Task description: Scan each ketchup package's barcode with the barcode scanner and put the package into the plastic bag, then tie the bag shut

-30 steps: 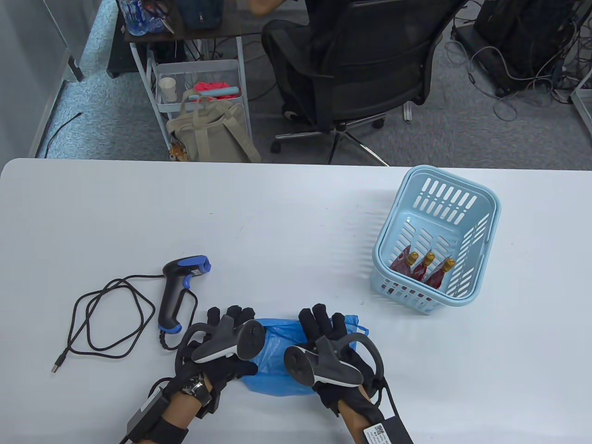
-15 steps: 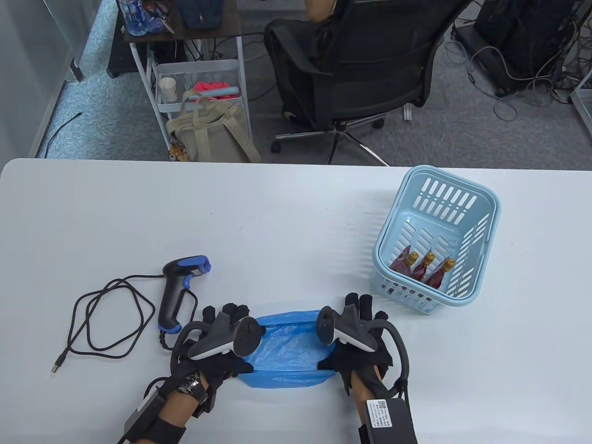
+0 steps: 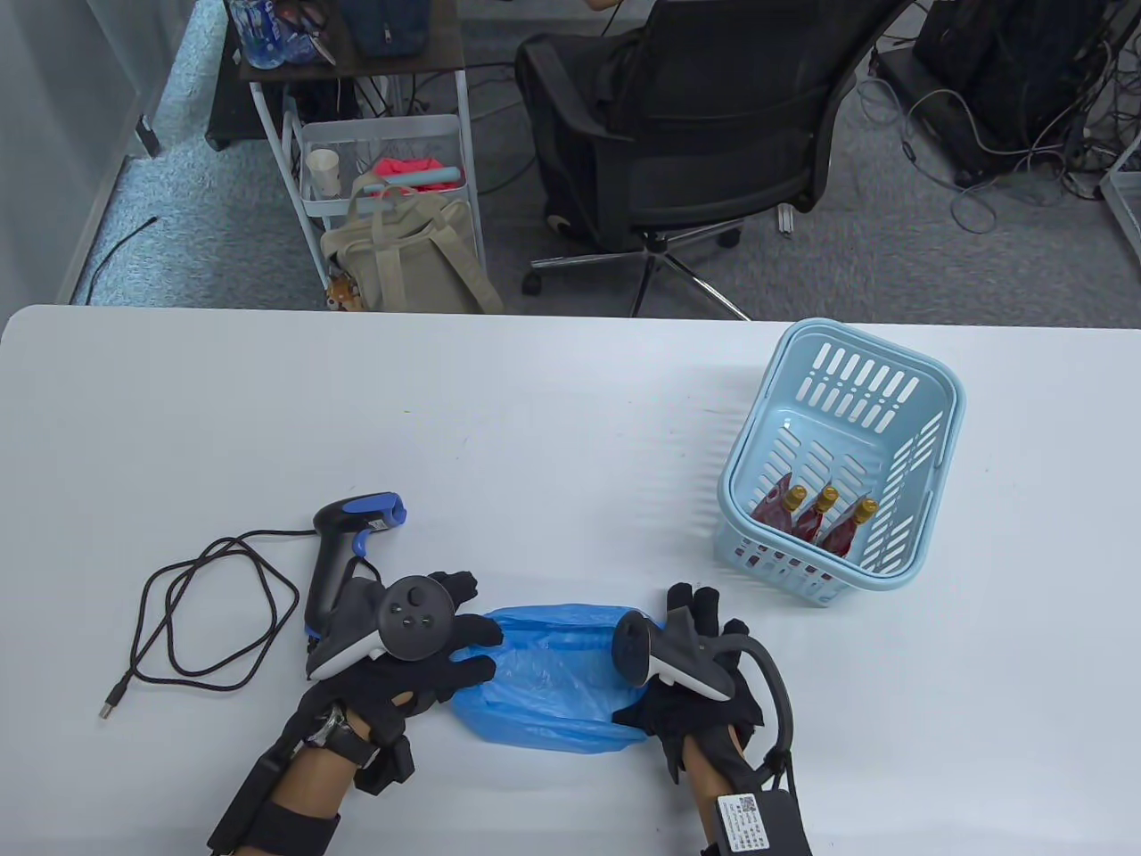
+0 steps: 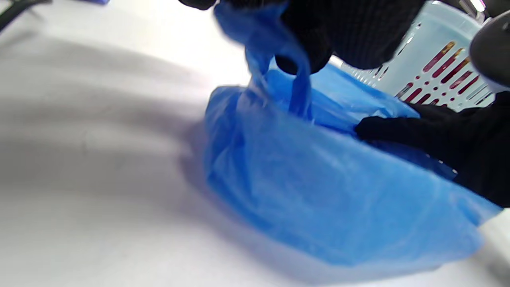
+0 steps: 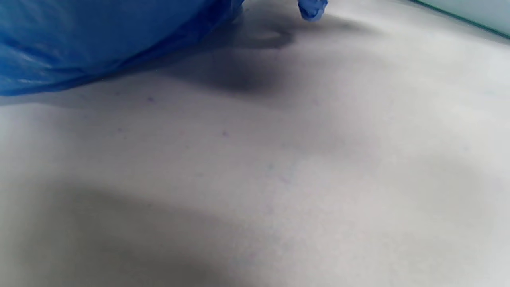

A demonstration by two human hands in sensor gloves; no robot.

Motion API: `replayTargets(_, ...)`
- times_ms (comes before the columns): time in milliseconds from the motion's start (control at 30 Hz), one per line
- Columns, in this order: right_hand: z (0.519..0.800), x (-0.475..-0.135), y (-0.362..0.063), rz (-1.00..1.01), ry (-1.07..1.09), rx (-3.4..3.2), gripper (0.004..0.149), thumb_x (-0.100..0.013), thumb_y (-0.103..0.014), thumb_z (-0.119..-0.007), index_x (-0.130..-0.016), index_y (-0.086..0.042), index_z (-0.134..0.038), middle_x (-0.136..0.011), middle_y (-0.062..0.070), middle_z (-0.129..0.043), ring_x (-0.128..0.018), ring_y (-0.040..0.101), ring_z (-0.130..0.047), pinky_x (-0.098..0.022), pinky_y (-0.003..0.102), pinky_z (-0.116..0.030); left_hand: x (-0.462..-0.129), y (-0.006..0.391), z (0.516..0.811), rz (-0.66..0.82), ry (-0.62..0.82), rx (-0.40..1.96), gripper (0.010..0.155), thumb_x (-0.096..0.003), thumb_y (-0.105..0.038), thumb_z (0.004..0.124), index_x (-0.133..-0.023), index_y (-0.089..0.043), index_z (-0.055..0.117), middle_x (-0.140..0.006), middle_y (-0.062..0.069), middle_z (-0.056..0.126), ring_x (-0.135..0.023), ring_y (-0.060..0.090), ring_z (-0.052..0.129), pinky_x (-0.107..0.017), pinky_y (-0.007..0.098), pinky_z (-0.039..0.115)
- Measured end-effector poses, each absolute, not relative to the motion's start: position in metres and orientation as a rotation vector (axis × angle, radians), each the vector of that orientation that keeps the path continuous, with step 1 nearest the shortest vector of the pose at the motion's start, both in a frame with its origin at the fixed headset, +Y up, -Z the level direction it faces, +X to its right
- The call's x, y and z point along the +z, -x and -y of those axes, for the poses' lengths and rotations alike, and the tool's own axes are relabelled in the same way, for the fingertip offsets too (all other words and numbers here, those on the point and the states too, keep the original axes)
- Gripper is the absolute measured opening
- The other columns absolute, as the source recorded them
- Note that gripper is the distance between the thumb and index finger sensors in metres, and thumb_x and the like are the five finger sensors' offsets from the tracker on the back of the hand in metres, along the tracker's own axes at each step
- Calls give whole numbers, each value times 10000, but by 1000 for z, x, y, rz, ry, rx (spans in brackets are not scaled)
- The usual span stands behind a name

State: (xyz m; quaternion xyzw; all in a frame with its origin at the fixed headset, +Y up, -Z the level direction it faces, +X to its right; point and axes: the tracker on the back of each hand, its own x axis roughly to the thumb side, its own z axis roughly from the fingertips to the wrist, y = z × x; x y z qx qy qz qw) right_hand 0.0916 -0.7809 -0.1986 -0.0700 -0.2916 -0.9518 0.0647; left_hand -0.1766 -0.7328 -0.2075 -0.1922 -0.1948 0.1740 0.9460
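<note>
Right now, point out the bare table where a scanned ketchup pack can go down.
Bare: the table between scanner and basket, and beyond the bag. Crowded: the near edge, with both hands, and the cable.

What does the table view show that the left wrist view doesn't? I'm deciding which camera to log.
Only the table view shows the barcode scanner, its cable and the whole basket. Only the left wrist view shows the left hand's fingers pinching a bag handle. Both show the blue plastic bag, the right hand and the ketchup packages.
</note>
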Motion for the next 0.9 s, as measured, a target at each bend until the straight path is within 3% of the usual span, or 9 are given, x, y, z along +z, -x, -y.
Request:
replayTargets(167,780,-193,-86,870,258,-2838,1027,-383,-652,-769,-1135,-290,-171,-1129,223,63,-1024,498,28,-740,723,-196,-193,146,736,460,313,167,461,-501,-456,721,-938,-348,827,-1217,45,354,-1163,403,353,-805,687,314)
replayTargets(300,781,-190,-86,876,268,-2846,1029,-388,-657,-762,-1136,-287,-160,-1129,224,62,-1025,498,26,-740,724,-194,-184,121,757,458,281,-109,463,-496,-454,725,-939,-362,824,-1216,29,350,-1166,387,354,-810,674,331)
replayTargets(400,782,-189,-88,881,267,-2862,1031,-389,-657,-765,-1135,-289,-156,-1130,227,61,-1026,499,25,-740,724,-195,-187,123,771,413,296,-199,527,-451,-502,794,-964,-406,718,-1213,22,339,-1166,384,363,-810,673,344)
replayTargets(567,783,-193,-96,940,226,-2886,1032,-383,-661,-777,-1119,-342,-128,-1134,228,60,-1026,499,31,-739,727,-187,-197,144,776,354,389,-81,695,-420,-534,825,-1054,-359,603,-1215,84,333,-1161,416,367,-800,692,349)
replayTargets(733,782,-197,-100,962,168,-2869,1020,-380,-670,-787,-1104,-398,-122,-1137,221,66,-1027,501,40,-739,730,-185,-200,154,776,337,432,-55,739,-400,-543,852,-1074,-424,571,-1223,57,300,-1167,416,326,-801,695,339)
replayTargets(900,781,-197,-99,958,215,-2895,981,-419,-662,-756,-1123,-354,-145,-1139,227,55,-1031,501,26,-740,728,-192,-201,153,776,338,444,-61,762,-397,-535,856,-1085,-406,554,-1220,95,284,-1167,419,308,-802,697,332)
